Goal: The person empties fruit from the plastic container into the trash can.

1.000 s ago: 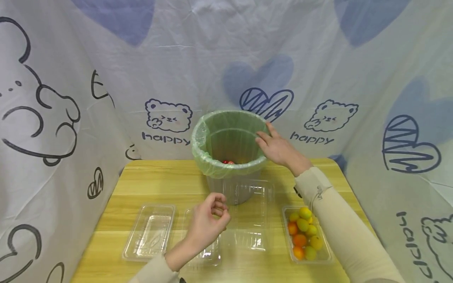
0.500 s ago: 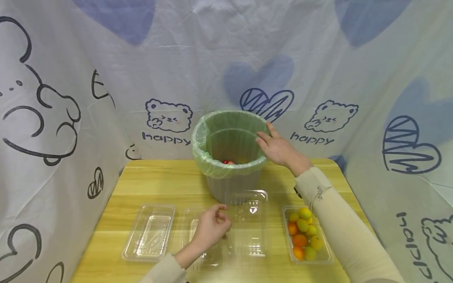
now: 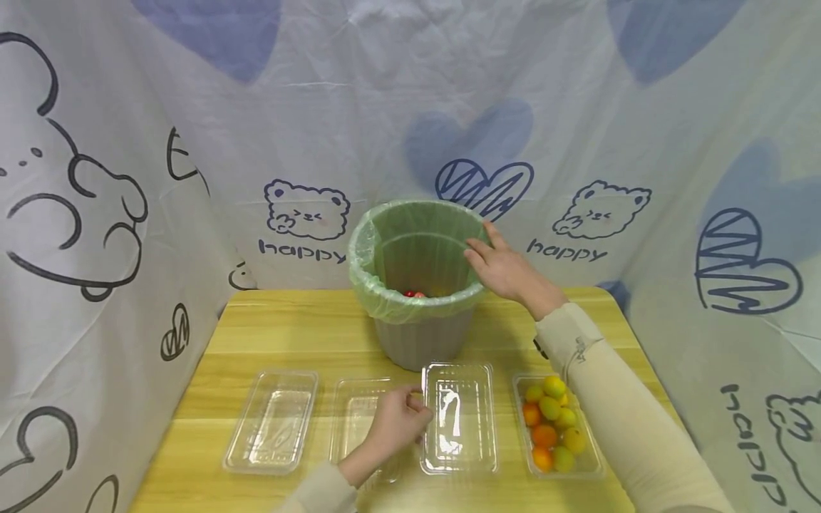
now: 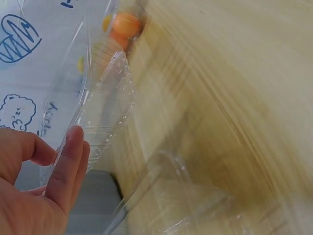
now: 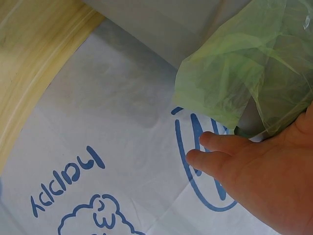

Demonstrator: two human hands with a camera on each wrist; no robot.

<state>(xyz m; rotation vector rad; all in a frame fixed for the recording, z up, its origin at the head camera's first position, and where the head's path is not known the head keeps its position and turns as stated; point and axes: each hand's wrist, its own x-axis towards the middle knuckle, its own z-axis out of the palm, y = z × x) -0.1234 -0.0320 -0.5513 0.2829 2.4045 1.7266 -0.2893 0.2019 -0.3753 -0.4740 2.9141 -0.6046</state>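
Note:
My left hand point(image 3: 400, 420) pinches the left edge of a clear plastic tray point(image 3: 459, 417), which lies flat on the wooden table point(image 3: 288, 335) in front of the bin. In the left wrist view the tray point(image 4: 102, 107) stands just beyond my fingers point(image 4: 68, 166). My right hand point(image 3: 503, 269) rests with straight fingers on the right rim of a grey bin point(image 3: 423, 342) lined with a green bag point(image 3: 385, 303). The right wrist view shows the liner point(image 5: 244, 63) above my fingers point(image 5: 215, 147). Red fruit point(image 3: 413, 293) lies in the bin.
Two more clear trays point(image 3: 272, 420) point(image 3: 355, 417) lie to the left, the nearer one partly under my left hand. A tray of orange and yellow-green fruit point(image 3: 551, 426) sits at the right. A printed cloth point(image 3: 577, 142) walls in the table.
My left hand has lowered the clear tray from in front of the bin down flat onto the table. The right hand has stayed on the bin's rim.

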